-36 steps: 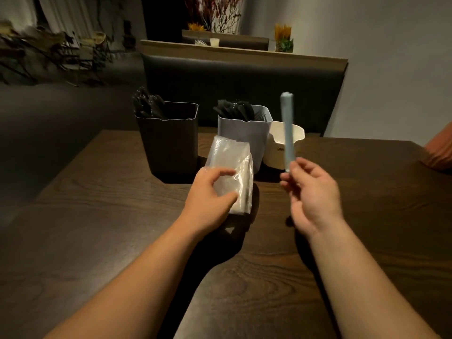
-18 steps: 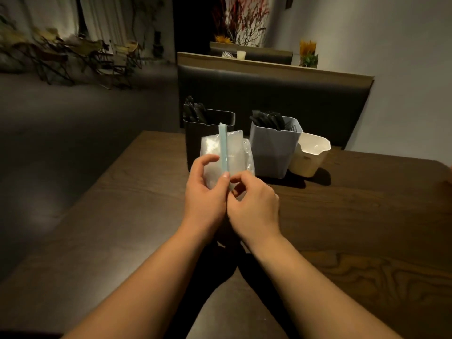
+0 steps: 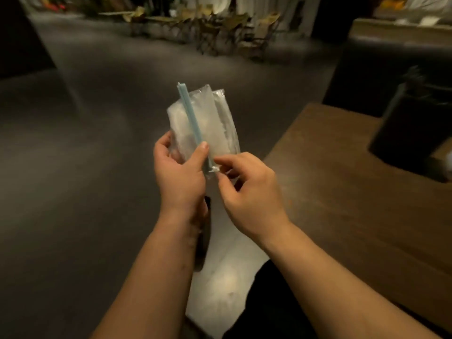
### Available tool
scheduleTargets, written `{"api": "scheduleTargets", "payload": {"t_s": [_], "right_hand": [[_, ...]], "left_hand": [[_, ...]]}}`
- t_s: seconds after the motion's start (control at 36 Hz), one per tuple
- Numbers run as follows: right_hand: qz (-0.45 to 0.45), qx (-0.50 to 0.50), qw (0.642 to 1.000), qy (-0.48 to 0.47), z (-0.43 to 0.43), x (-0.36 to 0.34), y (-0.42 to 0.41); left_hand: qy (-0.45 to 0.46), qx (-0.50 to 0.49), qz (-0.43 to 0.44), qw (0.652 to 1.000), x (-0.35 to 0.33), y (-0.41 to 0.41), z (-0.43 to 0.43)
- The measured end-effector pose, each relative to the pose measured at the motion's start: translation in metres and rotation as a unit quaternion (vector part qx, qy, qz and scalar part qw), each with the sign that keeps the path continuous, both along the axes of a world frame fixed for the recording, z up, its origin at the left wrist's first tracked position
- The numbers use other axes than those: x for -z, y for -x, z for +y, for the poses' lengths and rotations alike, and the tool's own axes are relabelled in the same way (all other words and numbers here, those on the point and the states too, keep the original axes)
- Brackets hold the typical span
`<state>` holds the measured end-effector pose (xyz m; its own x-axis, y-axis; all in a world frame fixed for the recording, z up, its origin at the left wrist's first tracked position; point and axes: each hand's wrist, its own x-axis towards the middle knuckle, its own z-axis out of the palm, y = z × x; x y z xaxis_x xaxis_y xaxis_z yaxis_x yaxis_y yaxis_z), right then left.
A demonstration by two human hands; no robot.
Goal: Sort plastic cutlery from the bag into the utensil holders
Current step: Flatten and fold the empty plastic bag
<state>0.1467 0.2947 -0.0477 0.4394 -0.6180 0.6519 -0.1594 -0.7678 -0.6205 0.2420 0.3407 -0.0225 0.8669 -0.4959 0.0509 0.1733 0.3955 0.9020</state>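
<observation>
While the left hand [image 3: 181, 174] clamps the upright bag [image 3: 212, 123], its blue clip [image 3: 189, 111] points up-left; the right hand [image 3: 247, 192] pinches the clip's base.

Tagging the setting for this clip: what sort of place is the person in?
Most likely a restaurant or café dining room, though the view is blurred: a dark wooden table bearing a black utensil holder, a padded booth back behind it, and a cluster of chairs across the open floor.

Reaching forward with both bare forearms. Gripping the clear bag [image 3: 212, 123] in the left hand [image 3: 181, 174], thumb pressed on the blue clip [image 3: 189, 111]. Pinching the clip's lower end with the right hand [image 3: 249, 192], thumb and forefinger.
</observation>
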Motion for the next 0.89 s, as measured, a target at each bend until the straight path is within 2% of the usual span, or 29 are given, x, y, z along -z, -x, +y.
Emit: {"api": "scheduleTargets", "payload": {"t_s": [0.08,0.19,0.31,0.47,0.61,0.78,0.89], "right_hand": [[0.033,-0.074,0.996,-0.041,0.022,0.023,-0.038],[0.081,-0.105,0.984,-0.123,0.041,0.075,-0.074],[0.113,-0.098,0.958,-0.245,0.047,0.137,-0.091],[0.161,-0.036,0.908,-0.385,0.039,0.221,-0.104],[0.211,-0.01,0.861,-0.463,0.011,0.267,-0.119],[0.204,-0.041,0.818,-0.536,-0.024,0.293,-0.14],[0.198,-0.03,0.808,-0.554,-0.041,0.302,-0.145]], "left_hand": [[-0.013,-0.034,0.045,0.998,0.027,-0.038,0.031],[-0.06,-0.081,0.081,0.992,0.08,-0.066,0.049],[-0.131,-0.083,0.142,0.978,0.144,-0.08,0.047],[-0.225,-0.029,0.261,0.938,0.243,-0.092,0.029],[-0.295,-0.003,0.276,0.915,0.306,-0.103,-0.003],[-0.333,-0.028,0.287,0.898,0.361,-0.138,-0.053],[-0.341,-0.044,0.326,0.881,0.388,-0.163,-0.078]]}}
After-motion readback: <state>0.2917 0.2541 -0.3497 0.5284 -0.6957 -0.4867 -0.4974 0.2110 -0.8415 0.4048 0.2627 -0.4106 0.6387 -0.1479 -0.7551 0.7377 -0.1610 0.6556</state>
